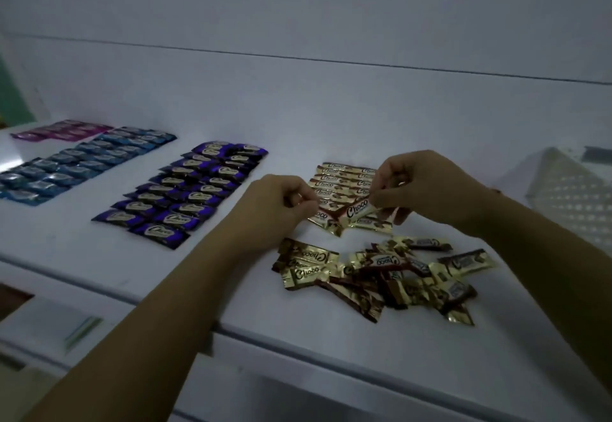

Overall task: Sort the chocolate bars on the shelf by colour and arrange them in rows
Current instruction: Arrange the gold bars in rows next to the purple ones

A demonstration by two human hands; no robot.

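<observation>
Holding one gold bar [357, 211] in my right hand [427, 186], I pinch its right end between thumb and curled fingers, and it hangs tilted just above the near end of the gold row [344, 180]. The wrapper is shiny gold with a dark brown band and white "Choco" lettering. My left hand [275, 203] has its fingers curled at the left end of the row's nearest bars. I cannot tell whether it actually pinches a wrapper.

The gold row sits right of the middle of the white shelf [298, 117], its bars lying side by side. In front of it a loose pile [381, 276] of the same gold bars lies crisscrossed and overlapping. To the left, apart from it, the purple bars [185, 189] stand in two neat rows. Farther left are the blue bars [82, 163], and at the far left back the pink ones [59, 130].

Bare shelf stretches behind every group up to the back wall. The front edge [231, 332] runs close below the pile. A white perforated basket [569, 196] stands at the right, well apart from the gold bars.
</observation>
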